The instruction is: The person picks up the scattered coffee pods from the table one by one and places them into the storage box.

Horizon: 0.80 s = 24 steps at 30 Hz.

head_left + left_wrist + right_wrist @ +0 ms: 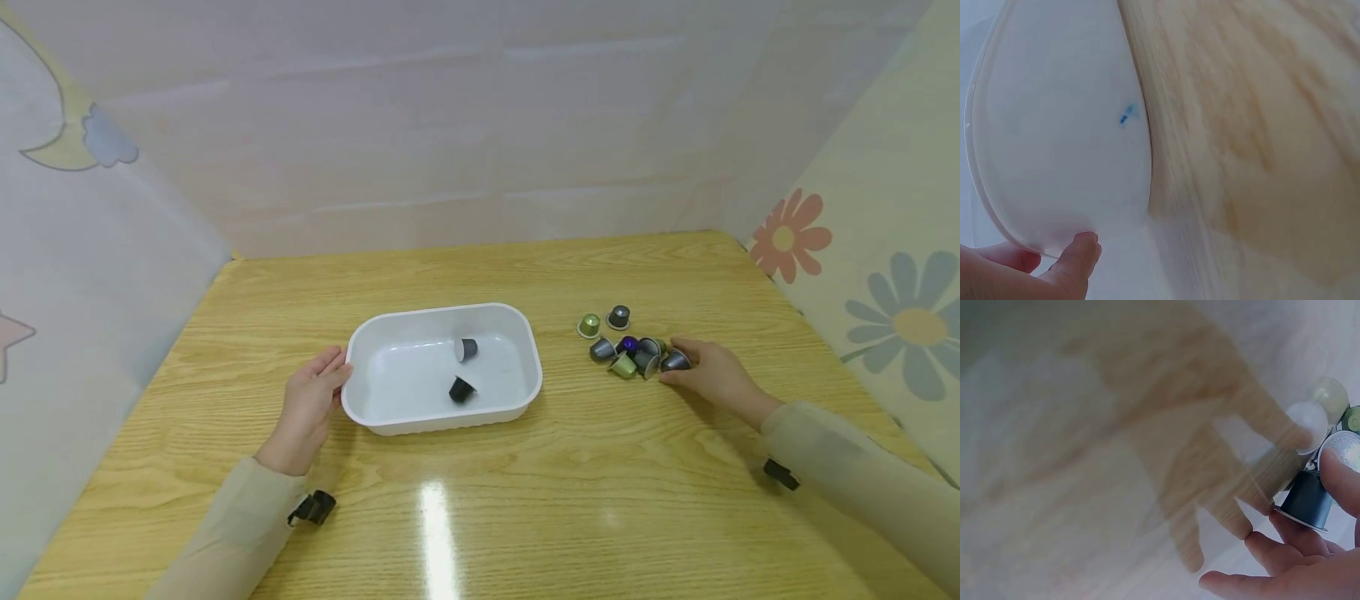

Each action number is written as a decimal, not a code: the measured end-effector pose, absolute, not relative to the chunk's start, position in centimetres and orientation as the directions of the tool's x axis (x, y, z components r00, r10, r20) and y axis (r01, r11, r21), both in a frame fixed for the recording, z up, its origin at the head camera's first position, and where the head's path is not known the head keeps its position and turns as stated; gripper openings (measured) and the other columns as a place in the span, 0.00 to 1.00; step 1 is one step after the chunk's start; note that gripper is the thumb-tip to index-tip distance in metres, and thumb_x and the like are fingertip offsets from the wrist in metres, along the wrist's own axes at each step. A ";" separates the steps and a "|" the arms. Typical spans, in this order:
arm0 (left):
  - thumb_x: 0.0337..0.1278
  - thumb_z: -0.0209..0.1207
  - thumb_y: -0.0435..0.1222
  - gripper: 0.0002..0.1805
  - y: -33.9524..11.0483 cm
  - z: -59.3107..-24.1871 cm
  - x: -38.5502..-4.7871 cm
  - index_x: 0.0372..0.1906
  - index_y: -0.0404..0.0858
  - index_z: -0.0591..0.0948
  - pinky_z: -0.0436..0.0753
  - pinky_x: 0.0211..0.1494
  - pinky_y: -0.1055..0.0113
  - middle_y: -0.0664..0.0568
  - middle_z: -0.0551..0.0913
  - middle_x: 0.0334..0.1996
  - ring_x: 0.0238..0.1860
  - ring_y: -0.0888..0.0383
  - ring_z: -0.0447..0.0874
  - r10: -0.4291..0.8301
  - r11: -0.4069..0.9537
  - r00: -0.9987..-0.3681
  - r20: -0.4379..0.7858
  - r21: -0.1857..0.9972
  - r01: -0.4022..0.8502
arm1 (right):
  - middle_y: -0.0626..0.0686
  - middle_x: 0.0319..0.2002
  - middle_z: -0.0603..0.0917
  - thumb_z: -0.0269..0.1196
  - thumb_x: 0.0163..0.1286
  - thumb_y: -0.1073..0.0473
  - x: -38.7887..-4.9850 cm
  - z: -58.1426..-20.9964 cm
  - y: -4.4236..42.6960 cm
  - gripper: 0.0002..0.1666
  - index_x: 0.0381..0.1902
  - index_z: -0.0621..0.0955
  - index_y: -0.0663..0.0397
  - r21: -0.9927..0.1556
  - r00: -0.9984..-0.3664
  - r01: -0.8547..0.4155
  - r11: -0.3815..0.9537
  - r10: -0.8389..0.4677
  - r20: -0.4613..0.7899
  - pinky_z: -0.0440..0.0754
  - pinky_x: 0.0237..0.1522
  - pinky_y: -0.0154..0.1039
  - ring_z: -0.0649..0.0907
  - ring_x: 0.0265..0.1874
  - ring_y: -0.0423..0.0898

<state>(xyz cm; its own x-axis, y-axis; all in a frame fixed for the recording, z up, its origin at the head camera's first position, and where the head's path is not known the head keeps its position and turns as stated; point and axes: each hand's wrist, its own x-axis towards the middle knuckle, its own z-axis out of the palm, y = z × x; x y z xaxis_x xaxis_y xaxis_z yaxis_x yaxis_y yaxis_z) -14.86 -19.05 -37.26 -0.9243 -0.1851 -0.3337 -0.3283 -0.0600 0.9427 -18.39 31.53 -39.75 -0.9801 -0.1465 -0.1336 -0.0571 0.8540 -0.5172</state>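
Note:
My left hand [309, 402] grips the left end of a white tray [405, 423], thumb and fingers on either side of its rim in the left wrist view. Inside the tray lie two coffee capsules, a grey one [468, 349] and a black one [461, 390], both tipped over. On the right, my right hand [714, 377] pinches a dark grey coffee capsule [676, 361] between thumb and fingers. That capsule is at the right edge of a small heap of capsules, among them a purple one [628, 344] and a green one [624, 366].
Behind the heap stand a green capsule [590, 325] and a black capsule [618, 317], apart from the others. The wooden table [480, 500] has a pale patterned cloth [480, 150] along its back and sides. A bare stretch of wood separates tray and capsules.

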 end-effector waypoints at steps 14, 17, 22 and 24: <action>0.74 0.46 0.29 0.31 -18.9 -37.0 -14.7 0.76 0.33 0.52 0.72 0.59 0.69 0.45 0.59 0.73 0.70 0.52 0.62 -0.183 -0.060 -0.923 -0.339 0.941 -0.334 | 0.79 0.60 0.68 0.67 0.66 0.49 -17.6 -38.4 31.4 0.44 0.68 0.64 0.72 -0.561 -0.979 -0.007 0.828 -0.119 -0.163 0.76 0.49 0.59 0.71 0.56 0.73; 0.74 0.46 0.29 0.31 -18.9 -37.0 -14.7 0.76 0.33 0.52 0.72 0.59 0.69 0.44 0.59 0.73 0.69 0.52 0.62 -0.182 -0.063 -0.923 -0.339 0.941 -0.333 | 0.78 0.58 0.70 0.66 0.67 0.50 -17.4 -38.0 31.3 0.42 0.68 0.65 0.72 -0.584 -0.984 -0.010 0.812 -0.111 -0.137 0.78 0.47 0.56 0.74 0.54 0.72; 0.74 0.46 0.29 0.31 -18.9 -37.1 -14.7 0.76 0.32 0.52 0.73 0.58 0.71 0.44 0.59 0.73 0.70 0.52 0.62 -0.180 -0.061 -0.927 -0.328 0.945 -0.322 | 0.76 0.61 0.69 0.64 0.70 0.53 -17.0 -36.8 30.8 0.40 0.69 0.63 0.73 -0.620 -0.988 -0.017 0.785 -0.107 -0.109 0.79 0.46 0.53 0.73 0.56 0.71; 0.74 0.45 0.29 0.31 -19.0 -37.0 -14.7 0.76 0.33 0.51 0.72 0.60 0.69 0.45 0.59 0.73 0.70 0.53 0.61 -0.178 -0.061 -0.928 -0.327 0.945 -0.321 | 0.74 0.62 0.69 0.63 0.70 0.54 -16.8 -36.2 30.5 0.40 0.69 0.62 0.72 -0.637 -0.989 -0.022 0.771 -0.111 -0.099 0.80 0.47 0.51 0.72 0.58 0.70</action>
